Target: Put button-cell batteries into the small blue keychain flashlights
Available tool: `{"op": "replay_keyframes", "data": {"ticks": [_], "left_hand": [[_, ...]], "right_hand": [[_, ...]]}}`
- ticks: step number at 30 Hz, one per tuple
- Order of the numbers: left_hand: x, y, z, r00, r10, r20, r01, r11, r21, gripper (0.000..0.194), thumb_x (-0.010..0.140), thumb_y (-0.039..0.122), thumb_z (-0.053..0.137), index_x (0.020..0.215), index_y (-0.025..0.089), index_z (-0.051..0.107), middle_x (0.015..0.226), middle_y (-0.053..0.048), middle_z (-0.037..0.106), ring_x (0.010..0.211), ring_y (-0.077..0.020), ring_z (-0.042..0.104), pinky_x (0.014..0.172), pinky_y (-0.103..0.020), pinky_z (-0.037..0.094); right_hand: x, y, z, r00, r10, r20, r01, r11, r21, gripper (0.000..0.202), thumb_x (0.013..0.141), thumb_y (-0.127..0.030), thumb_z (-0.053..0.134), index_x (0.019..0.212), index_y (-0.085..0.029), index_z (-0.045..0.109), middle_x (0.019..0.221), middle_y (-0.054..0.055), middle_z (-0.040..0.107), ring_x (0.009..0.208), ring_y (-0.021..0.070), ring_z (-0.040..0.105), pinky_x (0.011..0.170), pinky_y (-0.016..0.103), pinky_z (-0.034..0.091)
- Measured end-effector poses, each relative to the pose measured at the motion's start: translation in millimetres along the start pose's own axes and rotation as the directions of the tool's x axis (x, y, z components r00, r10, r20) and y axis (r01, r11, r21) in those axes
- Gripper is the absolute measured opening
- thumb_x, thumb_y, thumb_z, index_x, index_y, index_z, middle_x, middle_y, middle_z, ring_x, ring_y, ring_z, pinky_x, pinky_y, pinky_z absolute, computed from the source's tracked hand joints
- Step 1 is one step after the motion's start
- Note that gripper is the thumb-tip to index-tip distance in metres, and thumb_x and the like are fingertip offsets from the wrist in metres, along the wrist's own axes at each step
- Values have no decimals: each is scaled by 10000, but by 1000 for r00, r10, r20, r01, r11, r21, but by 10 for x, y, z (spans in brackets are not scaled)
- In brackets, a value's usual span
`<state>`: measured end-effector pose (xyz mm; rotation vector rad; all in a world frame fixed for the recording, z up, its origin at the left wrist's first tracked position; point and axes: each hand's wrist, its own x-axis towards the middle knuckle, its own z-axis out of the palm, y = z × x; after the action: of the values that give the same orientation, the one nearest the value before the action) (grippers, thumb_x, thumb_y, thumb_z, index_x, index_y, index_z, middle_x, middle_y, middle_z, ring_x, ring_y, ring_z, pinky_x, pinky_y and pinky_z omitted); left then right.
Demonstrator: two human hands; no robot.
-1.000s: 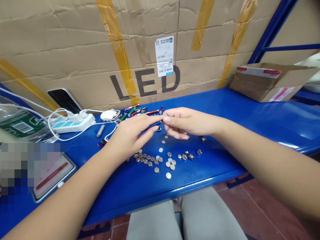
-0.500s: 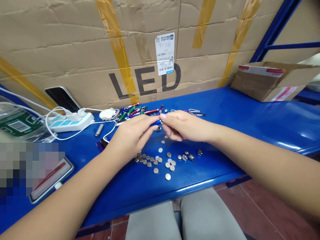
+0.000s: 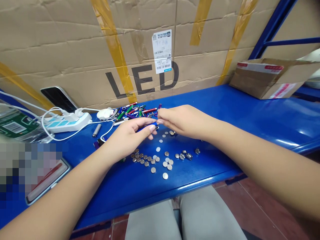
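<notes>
Between the thumb and fingers of my left hand [image 3: 131, 135] lies a slim blue keychain flashlight [image 3: 154, 124], mostly covered by the hand. My right hand [image 3: 183, 120] pinches at its right end, where a bit of metal shows; I cannot make out what exactly those fingertips hold. Below both hands, several silver button cells [image 3: 153, 170] are scattered on the blue table [image 3: 200, 176]. Some small pale discs [image 3: 158, 149] lie among them. Just behind the hands is a heap of metallic tubes in green, red, purple and blue, one of them a green tube [image 3: 120, 115].
A white power strip [image 3: 75, 124] with cables stands at the left, beside a silver cylinder [image 3: 96, 130]. One phone [image 3: 58, 97] leans on the large cardboard box [image 3: 87, 66]; another phone [image 3: 47, 183] lies near the front left. An open carton [image 3: 260, 78] sits at the back right.
My left thumb has shifted along the blue flashlight and its fingers show more from below. My right hand has turned, its fingers now tucked under. The view has moved slightly.
</notes>
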<state>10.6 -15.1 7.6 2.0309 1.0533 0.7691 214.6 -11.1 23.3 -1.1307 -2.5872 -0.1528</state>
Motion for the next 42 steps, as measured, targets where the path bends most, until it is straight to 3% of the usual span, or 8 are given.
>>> {"op": "replay_keyframes", "data": {"ticks": [6, 12, 15, 18, 21, 26, 36, 42], "left_hand": [[-19, -15, 27, 998, -57, 27, 60, 989, -135, 349, 895, 407, 561, 1136, 180, 670, 892, -46, 722, 728, -131, 640, 679, -261, 523], [-33, -7, 55, 986, 136, -96, -114, 971, 208, 307, 903, 358, 537, 1121, 192, 676, 918, -35, 737, 761, -163, 671, 786, -303, 526], [-33, 15, 56, 911, 386, -148, -269, 826, 495, 267, 906, 276, 522, 1108, 190, 674, 1062, -55, 727, 939, -200, 669, 881, -325, 503], [-23, 23, 41, 853, 510, -108, -343, 705, 621, 265, 906, 224, 511, 1114, 168, 665, 1119, -74, 713, 1038, -211, 644, 937, -331, 477], [-2, 17, 27, 890, 443, -110, -311, 764, 565, 270, 909, 255, 514, 1106, 157, 671, 1106, -76, 716, 1005, -211, 655, 922, -332, 483], [11, 8, -11, 987, 102, -121, -69, 966, 249, 335, 897, 372, 531, 1135, 176, 663, 944, -46, 730, 742, -166, 662, 786, -314, 519], [12, -47, -58, 1000, 22, -11, -21, 997, 72, 383, 904, 383, 532, 1193, 153, 633, 924, -52, 707, 746, -144, 638, 787, -309, 514], [-1, -62, -16, 997, 62, -40, -53, 979, 196, 340, 900, 373, 529, 1142, 174, 662, 908, -42, 726, 717, -157, 658, 762, -316, 531]], "right_hand": [[-1, -16, 2, 1000, -10, -6, 10, 1000, -27, 351, 980, -394, 288, 881, -187, 553, 693, 40, 587, 597, 160, 482, 544, 261, 211], [51, -43, 155, 992, 75, -97, -50, 969, 244, 348, 974, -334, 332, 701, -180, 483, 630, 10, 535, 587, 128, 461, 587, 264, 271], [71, -90, 211, 976, 214, -31, -140, 735, 663, 419, 993, -409, 283, 659, -194, 417, 519, -39, 457, 493, 92, 419, 555, 240, 309], [77, -108, 227, 958, 255, 131, -245, 494, 834, 438, 993, -467, 252, 679, -204, 405, 430, -77, 376, 404, 78, 338, 488, 230, 290], [69, -58, 209, 971, 231, 65, -203, 643, 738, 436, 992, -459, 272, 684, -195, 430, 489, -51, 441, 463, 86, 399, 536, 233, 314], [31, 69, 113, 997, 18, -77, 7, 952, 307, 378, 991, -433, 272, 774, -189, 461, 719, 16, 547, 625, 127, 462, 598, 251, 294], [3, -11, 42, 1000, 21, 10, -19, 995, -102, 268, 976, -338, 313, 949, -206, 545, 822, 43, 670, 636, 159, 537, 539, 254, 207], [34, 14, 158, 1000, -13, 22, 12, 999, 50, 270, 969, -324, 336, 824, -185, 517, 731, 39, 620, 618, 149, 501, 565, 260, 245]]}}
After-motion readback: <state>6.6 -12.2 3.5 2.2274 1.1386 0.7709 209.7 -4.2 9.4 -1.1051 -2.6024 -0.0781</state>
